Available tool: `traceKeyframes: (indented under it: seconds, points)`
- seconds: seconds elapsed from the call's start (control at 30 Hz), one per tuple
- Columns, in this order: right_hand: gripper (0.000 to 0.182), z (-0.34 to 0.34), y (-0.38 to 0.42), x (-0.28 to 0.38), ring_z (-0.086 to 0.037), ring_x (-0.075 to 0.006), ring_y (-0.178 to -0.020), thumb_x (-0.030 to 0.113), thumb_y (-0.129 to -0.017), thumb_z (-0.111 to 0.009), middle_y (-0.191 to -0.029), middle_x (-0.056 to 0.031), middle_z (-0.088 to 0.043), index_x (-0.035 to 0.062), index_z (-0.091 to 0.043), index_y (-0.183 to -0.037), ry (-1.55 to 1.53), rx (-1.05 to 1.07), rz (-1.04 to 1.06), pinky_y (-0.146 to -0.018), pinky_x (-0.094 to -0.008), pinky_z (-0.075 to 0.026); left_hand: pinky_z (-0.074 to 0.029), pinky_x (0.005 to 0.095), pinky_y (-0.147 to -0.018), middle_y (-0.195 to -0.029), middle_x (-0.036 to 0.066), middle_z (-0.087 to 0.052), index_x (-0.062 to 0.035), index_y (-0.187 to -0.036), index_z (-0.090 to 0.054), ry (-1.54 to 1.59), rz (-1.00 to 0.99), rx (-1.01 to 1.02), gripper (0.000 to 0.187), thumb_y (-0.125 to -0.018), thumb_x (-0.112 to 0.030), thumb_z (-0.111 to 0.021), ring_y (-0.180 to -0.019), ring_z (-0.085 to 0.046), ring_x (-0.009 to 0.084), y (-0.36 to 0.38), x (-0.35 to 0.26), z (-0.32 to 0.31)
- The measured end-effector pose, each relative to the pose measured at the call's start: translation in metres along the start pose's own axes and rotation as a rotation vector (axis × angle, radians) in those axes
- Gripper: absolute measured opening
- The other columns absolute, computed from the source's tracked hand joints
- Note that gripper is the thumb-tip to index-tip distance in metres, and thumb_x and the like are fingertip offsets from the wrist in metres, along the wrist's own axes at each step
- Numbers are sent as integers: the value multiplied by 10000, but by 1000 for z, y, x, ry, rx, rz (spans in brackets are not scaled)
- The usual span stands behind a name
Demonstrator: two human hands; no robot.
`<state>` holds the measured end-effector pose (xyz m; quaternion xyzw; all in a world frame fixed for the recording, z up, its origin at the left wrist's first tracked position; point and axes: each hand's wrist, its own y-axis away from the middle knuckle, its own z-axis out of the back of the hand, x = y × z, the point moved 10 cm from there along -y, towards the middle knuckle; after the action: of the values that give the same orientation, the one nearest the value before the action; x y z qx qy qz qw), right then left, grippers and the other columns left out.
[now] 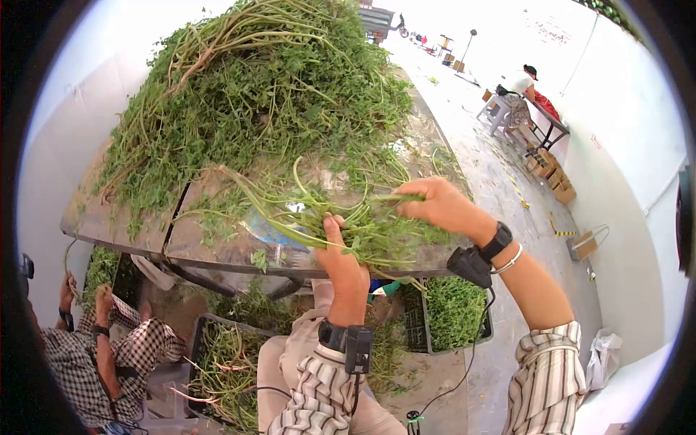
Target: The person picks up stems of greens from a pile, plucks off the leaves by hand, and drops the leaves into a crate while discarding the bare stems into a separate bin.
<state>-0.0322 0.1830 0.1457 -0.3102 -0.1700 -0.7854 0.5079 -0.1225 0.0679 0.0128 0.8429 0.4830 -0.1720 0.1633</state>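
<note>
My left hand (344, 267) is closed around a loose bunch of long green leafy stems (293, 230) above the front edge of the table (217, 252). The thumb lies across the stems, and their ends stick out to both sides. To the right of the bunch, my right hand (446, 209) pinches a short green sprig (397, 198) between thumb and fingers. Behind both hands rises a large heap of leafy greens (268, 94), with long pale stems on top. Loose leaves and stems lie scattered on the tabletop.
Below the table stand a black crate (429, 326) of small greens and another crate (196, 341) of stems. At left a co-worker in a checked shirt (94, 370) sits handling greens. Another person (518, 90) leans over a table far right, near cardboard boxes (554, 177).
</note>
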Motion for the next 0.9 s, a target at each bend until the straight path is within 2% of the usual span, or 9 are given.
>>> traceKeyframes:
  seconds: [0.07, 0.1, 0.2, 0.37, 0.43, 0.63, 0.8, 0.87, 0.9]
  points:
    - [210, -15, 3, 22, -519, -158, -604, 169, -750, -618, -661, -98, -576, 17, -626, -895, 87, 0, 171, -586, -320, -429, -457, 322, -621, -845, -19, -529, -96, -903, -518, -12, 20, -14, 191, -898, -286, -536, -742, -523, 133, 8, -3, -7]
    - [215, -24, 2, 20, -576, -270, -672, 146, -714, -616, -733, -142, -595, 13, -622, -882, 199, 30, 187, -633, -369, -455, -458, 318, -630, -850, -17, -531, -96, -910, -520, -19, 40, -31, 187, -897, -282, -538, -743, -523, 133, 10, -2, -8]
    - [209, -39, 5, 38, -569, -333, -734, 134, -689, -607, -766, -146, -590, 16, -620, -861, 426, -6, 341, -652, -405, -457, -458, 316, -650, -858, -15, -539, -90, -938, -525, 2, -1, 32, 179, -897, -263, -540, -759, -526, 131, 7, -2, -10]
    - [223, -31, -4, 39, -570, -301, -692, 137, -673, -606, -735, -149, -577, 7, -615, -854, 517, -88, 328, -642, -404, -449, -456, 315, -663, -850, -14, -539, -87, -935, -517, 12, 52, -14, 160, -902, -243, -534, -770, -521, 125, 7, 10, -8]
    - [225, -12, -16, 5, -544, -218, -611, 146, -688, -591, -658, -152, -540, 3, -613, -860, 160, -71, -77, -598, -348, -436, -455, 313, -665, -843, -16, -536, -88, -927, -513, 2, 67, -41, 153, -904, -237, -532, -765, -518, 125, 6, 12, -8]
    - [190, 65, -3, -49, -480, -121, -602, 174, -773, -552, -635, -48, -519, 14, -611, -857, -164, -296, -248, -577, -246, -401, -443, 307, -587, -833, -21, -493, -99, -898, -514, -38, 80, -90, 230, -891, -326, -543, -736, -480, 116, 2, -12, -1]
    - [157, 74, 16, -45, -441, -72, -625, 158, -814, -537, -668, 1, -515, 20, -600, -853, -56, -378, -81, -586, -239, -372, -439, 314, -578, -844, -32, -478, -105, -885, -505, 21, 116, -26, 244, -889, -347, -540, -733, -481, 115, 8, -8, -4]
    - [149, 68, 25, -26, -427, -63, -625, 154, -821, -541, -669, 3, -510, 19, -595, -851, 25, -325, -50, -586, -239, -363, -490, 335, -706, -981, 26, -512, -84, -1108, -480, -188, 6, 98, 335, -930, -366, -446, -883, -515, 128, 5, -16, -9]
    - [167, 61, 28, -22, -442, -91, -633, 168, -804, -562, -670, -34, -510, 14, -595, -862, 39, -263, -50, -594, -264, -379, -482, 322, -706, -953, 5, -495, -101, -1096, -456, 35, 86, 139, 281, -949, -336, -412, -856, -496, 108, 5, -9, -11]
